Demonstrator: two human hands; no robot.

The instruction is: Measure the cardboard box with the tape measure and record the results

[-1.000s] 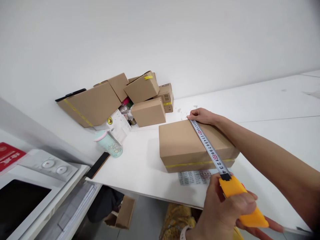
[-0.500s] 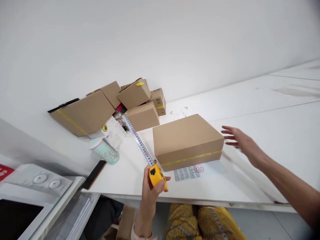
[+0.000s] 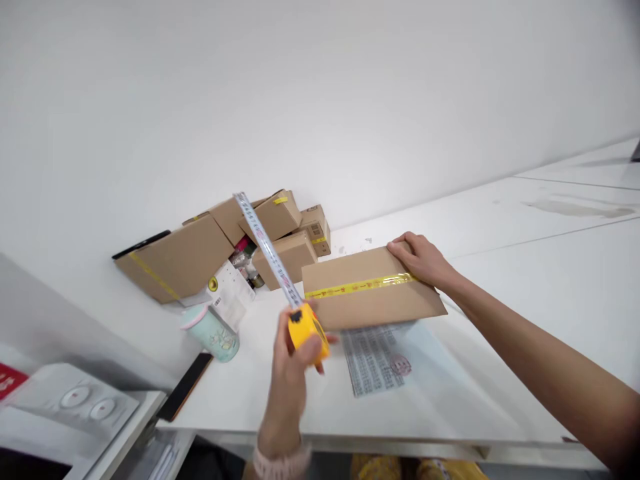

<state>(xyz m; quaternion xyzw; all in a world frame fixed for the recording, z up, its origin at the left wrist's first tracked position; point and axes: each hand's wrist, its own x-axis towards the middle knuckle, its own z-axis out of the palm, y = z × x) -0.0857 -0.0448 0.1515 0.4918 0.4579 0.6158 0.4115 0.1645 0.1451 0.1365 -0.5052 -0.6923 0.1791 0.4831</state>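
Note:
My left hand [image 3: 293, 363] is wrapped round a yellow tape measure [image 3: 306, 333]. Its white blade [image 3: 267, 248] is drawn out and points up and to the left, over the stacked boxes. To the right, my right hand [image 3: 420, 259] grips the upper right edge of a cardboard box [image 3: 365, 300], thumb on the near face and fingers over the back. That box is tilted, with a strip of yellow printed tape across the face toward me. Under its lower edge lies a printed sheet [image 3: 375, 363] with a red stamp, partly covered by the box.
Several cardboard boxes [image 3: 180, 257] lean and stack against the wall at the back left. A mint tumbler [image 3: 213, 333] with a pink rim, a white card [image 3: 233, 297] and a dark phone-like slab [image 3: 186, 387] lie on the white table [image 3: 450, 413]. A white appliance [image 3: 75, 400] with two dials stands at the lower left.
My right hand has closed on the box, which has tipped so its taped side shows more. The tape measure's blade now points higher. The camera view has shifted upward.

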